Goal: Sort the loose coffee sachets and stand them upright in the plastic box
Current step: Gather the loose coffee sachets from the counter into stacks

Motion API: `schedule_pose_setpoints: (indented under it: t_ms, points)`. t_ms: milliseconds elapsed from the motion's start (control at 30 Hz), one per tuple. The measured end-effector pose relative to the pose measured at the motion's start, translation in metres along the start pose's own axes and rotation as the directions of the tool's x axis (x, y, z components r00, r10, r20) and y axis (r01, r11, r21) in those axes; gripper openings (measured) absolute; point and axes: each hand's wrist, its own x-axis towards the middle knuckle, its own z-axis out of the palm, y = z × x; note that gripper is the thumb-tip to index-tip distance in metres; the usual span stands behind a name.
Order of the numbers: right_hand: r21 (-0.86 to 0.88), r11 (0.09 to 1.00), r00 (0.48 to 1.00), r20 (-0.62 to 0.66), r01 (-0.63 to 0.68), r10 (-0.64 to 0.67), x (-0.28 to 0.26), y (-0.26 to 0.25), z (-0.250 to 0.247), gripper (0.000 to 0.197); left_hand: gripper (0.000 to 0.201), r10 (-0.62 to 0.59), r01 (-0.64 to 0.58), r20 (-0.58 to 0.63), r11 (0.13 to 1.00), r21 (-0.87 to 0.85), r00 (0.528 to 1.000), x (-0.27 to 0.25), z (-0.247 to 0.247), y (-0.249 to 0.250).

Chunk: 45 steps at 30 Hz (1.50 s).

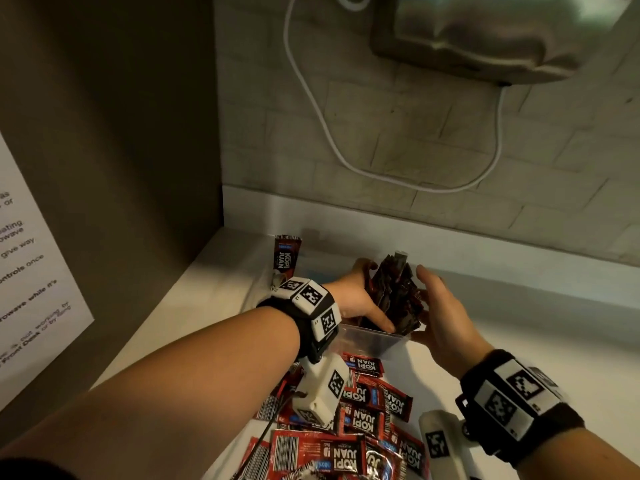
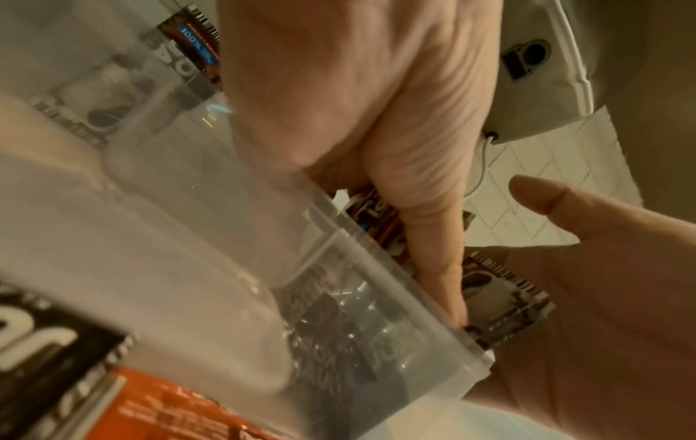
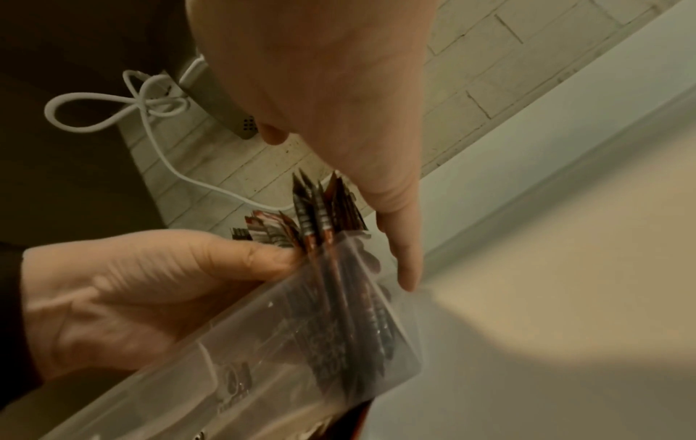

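Note:
A bundle of red-and-black coffee sachets [image 1: 394, 289] stands upright at the right end of the clear plastic box [image 1: 370, 344]. My left hand [image 1: 367, 299] grips the bundle, thumb on the near side and fingers behind it. My right hand [image 1: 438, 303] is flat and open against the bundle's right side. The right wrist view shows the left thumb [image 3: 263, 256] pressing the sachet tops [image 3: 324, 214] above the box wall [image 3: 301, 342]. In the left wrist view the thumb [image 2: 437, 253] lies on the sachets [image 2: 501, 297] at the box rim [image 2: 376, 277]. A pile of loose sachets [image 1: 363, 410] lies in front of the box.
One sachet [image 1: 286, 261] stands beyond the box at the back left. A dark panel [image 1: 104, 133] with a paper notice [image 1: 27, 271] walls off the left. A white cable [image 1: 332, 133] hangs on the tiled wall under a metal appliance [image 1: 485, 29]. White counter [image 1: 519, 306] extends right.

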Motion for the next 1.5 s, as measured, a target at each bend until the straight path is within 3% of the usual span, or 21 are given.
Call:
schedule_pose_setpoints:
  t_ms: [100,200,400,500,600,667,733,900,1000,1100,1167,1267,1400,1500]
  points:
    - [-0.018,1.000,0.999,0.030,0.015,-0.014,0.004,0.003,0.002,0.046,0.101,-0.029,0.029,0.017,1.000,0.001,0.999,0.000,-0.001,0.001]
    - [-0.010,0.995,0.994,0.047,0.099,-0.099,0.009,-0.003,0.004,0.045,0.097,-0.049,0.048,0.054,0.998,0.029,0.997,0.006,0.002,0.002]
    - [-0.209,0.944,0.963,0.141,0.254,-0.228,0.015,-0.016,0.008,0.046,0.100,-0.066,0.064,0.074,0.997,0.036,0.995,0.011,0.009,0.003]
    - [-0.278,0.920,0.959,0.141,0.277,-0.246,0.013,-0.015,0.007,0.043,0.100,-0.065,0.063,0.076,0.998,0.019,0.995,0.012,0.009,0.001]
    - [-0.307,0.883,0.935,0.118,0.355,-0.334,0.009,-0.010,0.003,0.020,0.103,-0.070,0.068,0.074,0.997,0.019,0.995,0.011,0.010,0.001]
    - [-0.334,0.853,0.915,0.096,0.401,-0.393,0.003,-0.006,-0.001,0.021,0.110,-0.079,0.079,0.038,0.997,0.009,0.996,0.018,0.013,-0.003]
    - [-0.361,0.829,0.901,0.086,0.426,-0.425,-0.003,-0.003,-0.004,0.026,0.105,-0.074,0.074,0.036,0.997,0.004,0.997,0.027,0.013,-0.009]
    - [-0.264,0.872,0.905,0.016,0.413,-0.424,-0.013,-0.002,-0.003,0.023,0.100,-0.062,0.063,0.116,0.998,-0.003,0.991,0.010,0.006,-0.001]
    - [-0.119,0.926,0.930,-0.050,0.358,-0.365,-0.011,-0.002,-0.003,0.021,0.110,-0.008,0.034,0.160,0.987,-0.160,0.987,0.001,0.008,0.005]
    - [-0.038,0.977,0.977,-0.041,0.208,-0.210,-0.008,-0.001,0.001,0.020,0.115,-0.109,0.161,0.150,0.902,-0.400,0.983,0.002,0.012,0.012]
    - [-0.036,0.990,0.990,-0.044,0.136,-0.137,-0.006,0.001,0.003,0.026,0.105,-0.174,0.247,0.188,0.821,-0.514,0.967,0.003,0.011,0.018]
    - [-0.006,0.997,0.997,-0.041,0.071,-0.071,-0.003,0.004,0.005,0.040,0.072,-0.226,0.270,0.154,0.693,-0.669,0.962,0.009,0.014,0.018]
    - [0.039,0.999,0.999,-0.028,0.037,-0.036,-0.001,0.007,0.009,0.047,0.056,-0.240,0.138,-0.059,0.725,-0.675,0.969,0.016,0.027,0.018]
    - [0.071,0.997,0.999,-0.003,0.039,-0.039,-0.001,0.009,0.012,0.046,0.033,-0.241,0.092,-0.122,0.715,-0.693,0.963,0.022,0.032,0.017]
